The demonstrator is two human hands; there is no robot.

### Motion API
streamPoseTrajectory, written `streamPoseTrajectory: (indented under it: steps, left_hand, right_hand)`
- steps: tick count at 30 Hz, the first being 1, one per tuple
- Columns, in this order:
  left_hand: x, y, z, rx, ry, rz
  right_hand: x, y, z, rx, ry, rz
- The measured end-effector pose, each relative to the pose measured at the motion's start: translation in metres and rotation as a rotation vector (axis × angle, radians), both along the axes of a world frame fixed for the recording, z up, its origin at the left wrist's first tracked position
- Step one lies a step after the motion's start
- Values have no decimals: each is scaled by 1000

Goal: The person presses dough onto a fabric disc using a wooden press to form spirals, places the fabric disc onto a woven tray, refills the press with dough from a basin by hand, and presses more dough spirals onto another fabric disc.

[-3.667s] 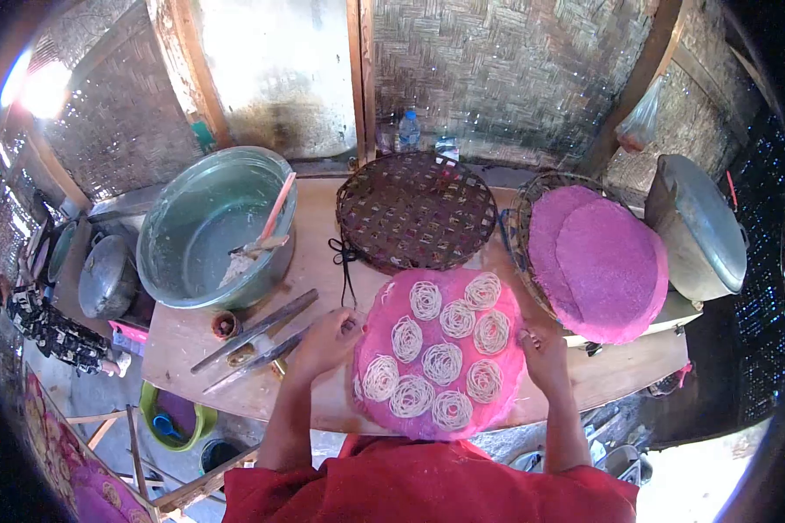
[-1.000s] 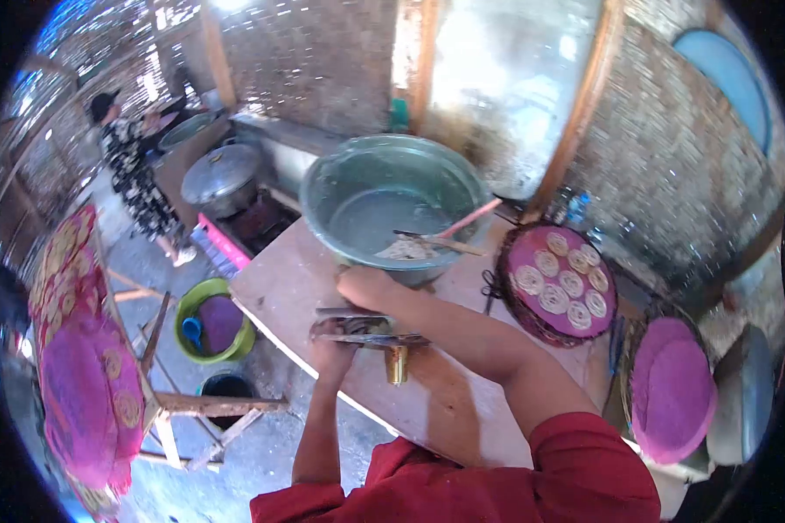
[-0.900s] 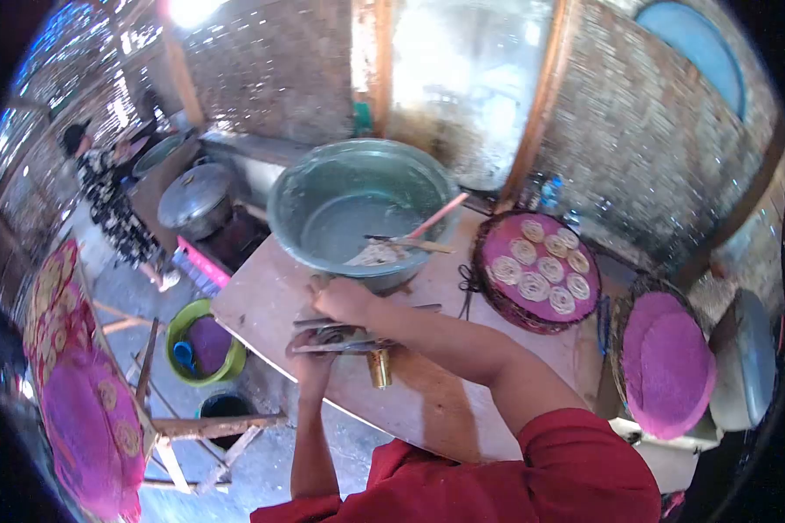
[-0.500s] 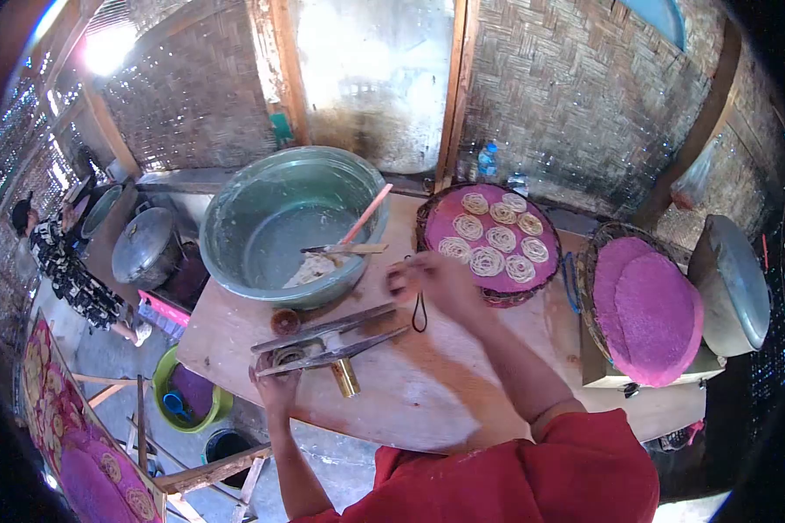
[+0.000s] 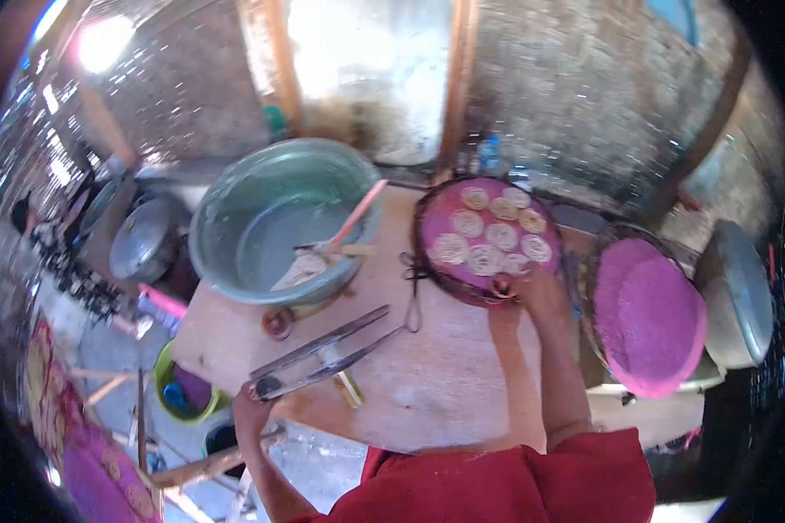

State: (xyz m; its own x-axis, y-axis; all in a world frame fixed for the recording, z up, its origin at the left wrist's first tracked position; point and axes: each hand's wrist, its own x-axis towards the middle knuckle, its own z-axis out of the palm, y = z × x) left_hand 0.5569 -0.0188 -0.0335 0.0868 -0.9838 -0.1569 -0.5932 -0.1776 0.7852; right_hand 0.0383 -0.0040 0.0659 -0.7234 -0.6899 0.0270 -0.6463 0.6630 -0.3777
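Note:
My left hand [image 5: 251, 408] is closed round the near left end of a two-bar wooden hand press [image 5: 318, 366] lying aslant over the table. A brass-coloured cylinder [image 5: 350, 390] sticks out below its bars. My right hand [image 5: 528, 283] is over the near right edge of a round tray [image 5: 427, 261] with a pink-purple lining. Its fingers are curled beside the nearest pale coils of strands [image 5: 483, 259]; blur hides whether anything is between them. Several such coils cover the tray. A dark cord loop [image 5: 414, 314] lies at the press's far end.
A large green basin [image 5: 227, 279] holds pale dough [image 5: 298, 272] and a pink-handled utensil [image 5: 358, 213]. Right stand a pink-lined oval tray [image 5: 650, 318] and a tilted basin [image 5: 741, 296]. A small brown round piece [image 5: 277, 322] lies near the press. Another person [image 5: 74, 270] is far left.
My right hand has moved right from beside the press's far end to the round tray's near edge. My left hand and the press's near end have shifted slightly down and left.

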Motion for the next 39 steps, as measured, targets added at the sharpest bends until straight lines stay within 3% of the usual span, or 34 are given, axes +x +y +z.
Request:
streamPoseTrajectory:
  steps: [2,4,6,8,10,11,13,14,15,16,18,20,21,22,24,25,26,28,29,31,32,34,36,39]
  left_hand:
    - [27,12,-19,-140,-433,-39]
    - [45,19,-29,-207,-359,4]
    - [28,25,14,-143,-521,274]
    - [15,31,52,-193,-547,328]
    - [0,32,80,-453,-280,325]
    - [-28,33,109,-383,-177,243]
    - [-63,36,99,-280,40,6]
    - [-100,43,119,-56,120,-26]
    - [-115,43,77,-126,163,-145]
    - [-139,46,73,-156,195,-222]
    - [-171,47,45,-201,218,-312]
    - [-204,48,32,-317,633,-349]
    - [-219,50,30,-176,1028,-288]
    - [-226,50,26,-170,1045,-306]
    - [-237,50,17,-70,304,-598]
    - [-253,61,12,-15,482,-512]
    - [-259,68,-3,-22,493,-519]
    - [-268,77,-41,-218,226,-788]
    - [-270,77,-46,-229,231,-793]
    - [-273,74,-53,-603,276,-967]
    - [-273,74,-58,-609,275,-974]
    - [-271,73,-66,-364,355,-900]
    - [-272,74,-68,-340,330,-905]
    - [-271,74,-60,-275,270,-917]
  right_hand:
    - [-15,-3,-25,-206,-62,125]
    - [4,-10,-25,-327,-109,254]
    - [42,-4,-1,-454,-341,395]
    - [67,-4,-8,-509,-319,632]
    - [101,0,-1,-453,-499,834]
    - [123,7,10,-430,-662,949]
    - [168,20,21,-422,-885,1085]
    - [180,23,19,-420,-885,1076]
    - [189,23,15,-402,-874,1161]
    - [189,22,11,-386,-853,1241]
    - [174,11,-10,-360,-751,1217]
    - [151,1,-18,-214,-687,1141]
    - [133,-9,-15,-109,-704,1074]
    - [110,-27,-18,-178,-614,1002]
    - [67,-75,-2,-312,-454,802]
    - [51,-96,22,-377,-389,663]
    - [20,-130,16,-399,-231,631]
    - [-24,-186,-21,-427,-58,597]
    - [-34,-207,-37,-415,11,638]
    - [-38,-232,-57,-408,85,668]
    - [-31,-239,-70,-344,98,663]
    - [-15,-243,-76,-287,109,653]
    - [-9,-239,-71,-173,44,630]
    - [-31,-239,-69,-316,-96,580]
